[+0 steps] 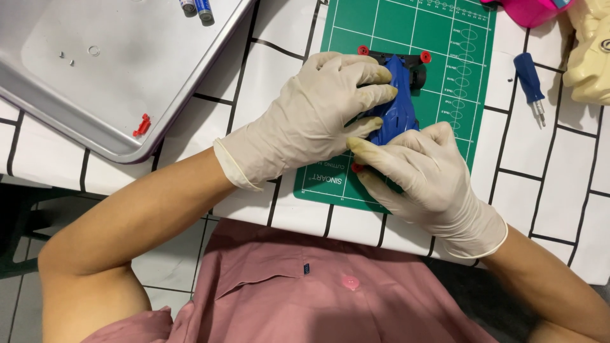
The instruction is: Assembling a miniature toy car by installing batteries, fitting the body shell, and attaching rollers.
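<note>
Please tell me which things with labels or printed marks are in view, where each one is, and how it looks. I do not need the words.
Cutting mat: under both gloved hands, on the table; green rectangle with white grid lines, ovals and lettering.
Batteries: two, in the metal tray at top left; small cylinders with blue and silver wrappers.
No screens or signs show.

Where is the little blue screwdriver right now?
In the head view, the blue screwdriver lies untouched on the white gridded tablecloth, just right of the green cutting mat and up beyond the right hand.
</note>
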